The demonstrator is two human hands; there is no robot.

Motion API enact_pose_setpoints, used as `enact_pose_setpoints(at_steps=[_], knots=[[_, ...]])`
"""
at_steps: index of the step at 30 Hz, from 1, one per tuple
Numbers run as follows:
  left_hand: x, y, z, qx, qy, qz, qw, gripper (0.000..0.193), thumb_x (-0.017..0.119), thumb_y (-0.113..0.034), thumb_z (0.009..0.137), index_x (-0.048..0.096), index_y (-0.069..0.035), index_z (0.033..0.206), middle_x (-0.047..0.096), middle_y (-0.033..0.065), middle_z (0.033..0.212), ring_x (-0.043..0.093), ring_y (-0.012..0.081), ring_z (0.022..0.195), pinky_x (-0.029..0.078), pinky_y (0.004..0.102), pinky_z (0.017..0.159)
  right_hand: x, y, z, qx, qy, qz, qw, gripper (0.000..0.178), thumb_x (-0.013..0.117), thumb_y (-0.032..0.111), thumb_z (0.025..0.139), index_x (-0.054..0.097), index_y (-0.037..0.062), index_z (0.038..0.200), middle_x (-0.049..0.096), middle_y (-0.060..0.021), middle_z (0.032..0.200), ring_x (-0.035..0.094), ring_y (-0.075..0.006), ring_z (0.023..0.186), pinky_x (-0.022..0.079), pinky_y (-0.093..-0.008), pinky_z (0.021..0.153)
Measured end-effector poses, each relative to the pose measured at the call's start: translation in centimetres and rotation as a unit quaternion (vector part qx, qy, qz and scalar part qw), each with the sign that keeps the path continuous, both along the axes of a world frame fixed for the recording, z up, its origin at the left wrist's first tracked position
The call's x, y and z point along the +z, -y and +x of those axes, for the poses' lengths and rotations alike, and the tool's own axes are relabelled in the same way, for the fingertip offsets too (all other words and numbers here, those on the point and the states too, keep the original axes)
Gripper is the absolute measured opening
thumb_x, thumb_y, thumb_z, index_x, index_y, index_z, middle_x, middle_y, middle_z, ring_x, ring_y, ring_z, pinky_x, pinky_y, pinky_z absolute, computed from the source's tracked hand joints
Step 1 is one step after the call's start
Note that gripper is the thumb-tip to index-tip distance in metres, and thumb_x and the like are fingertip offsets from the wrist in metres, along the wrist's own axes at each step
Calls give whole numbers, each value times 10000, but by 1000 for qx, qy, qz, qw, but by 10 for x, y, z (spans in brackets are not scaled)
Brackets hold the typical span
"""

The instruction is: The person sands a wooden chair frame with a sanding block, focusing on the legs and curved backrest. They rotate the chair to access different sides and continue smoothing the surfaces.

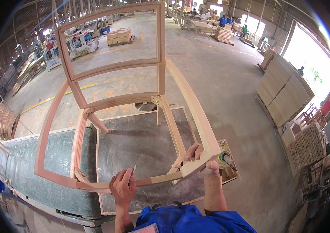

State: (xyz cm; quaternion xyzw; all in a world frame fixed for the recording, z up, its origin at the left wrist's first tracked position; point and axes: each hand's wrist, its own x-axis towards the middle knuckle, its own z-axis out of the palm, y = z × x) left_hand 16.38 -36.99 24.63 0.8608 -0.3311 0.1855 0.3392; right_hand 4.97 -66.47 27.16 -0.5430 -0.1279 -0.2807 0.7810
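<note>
A bare wooden armchair frame [161, 42] stands upright on a dark-topped workbench [134, 136], its open back farthest from me. My left hand [123, 187] is closed at the frame's curved front rail [155, 179]. A small, pale, pointed tool [134, 169] sticks up from its fingers; its exact kind cannot be made out. At the front end of the right armrest [205, 145], my right hand [211, 167] wraps round the wood, with curled fingers showing on the inner side. The armrest hides part of this hand.
Beside the bench at right sits a small wooden box [231, 176] with a green-ringed tool. A round saw blade [145, 106] lies behind the frame. A green-grey bench surface [56, 167] adjoins at left. Stacked boards [285, 93] stand farther right; people work in the distance.
</note>
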Motion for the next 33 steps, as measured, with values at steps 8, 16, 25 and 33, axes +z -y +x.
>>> enact_pose_setpoints(at_steps=[8, 16, 25, 33], knots=[[-1, 1, 1, -2, 9, -5, 1000, 216, 673, -95, 815, 687, -77, 1030, 711, 101, 946, 689, 303, 819, 513, 413, 693, 6, -4, -3, 4, -53, 31, 998, 569, 814, 528, 622, 596, 45, 829, 642, -202, 934, 638, -254, 837, 513, -354, 732], [2, 1, -1, -1, 2, 0, 1000, 199, 670, -102, 831, 675, -87, 1029, 703, 96, 922, 681, 305, 794, 501, 413, 668, 3, -3, -3, 15, -32, 29, 999, 539, 812, 486, 696, 563, 37, 859, 624, -194, 888, 651, -299, 844, 559, -408, 739], [5, 1, -2, -5, 0, -1, 1000, 190, 675, -106, 849, 689, -64, 1033, 711, 122, 948, 681, 333, 804, 512, 414, 687, -1, 0, -3, 18, -24, 8, 1000, 548, 814, 510, 711, 565, 46, 858, 620, -183, 888, 650, -292, 859, 548, -409, 756], [7, 4, -2, -2, -2, -3, 1000, 170, 669, -107, 867, 702, -46, 1022, 717, 140, 953, 682, 349, 794, 521, 423, 689, 2, -1, -8, -7, -37, 16, 999, 567, 824, 515, 685, 567, 40, 857, 619, -173, 893, 648, -279, 850, 540, -397, 754]])
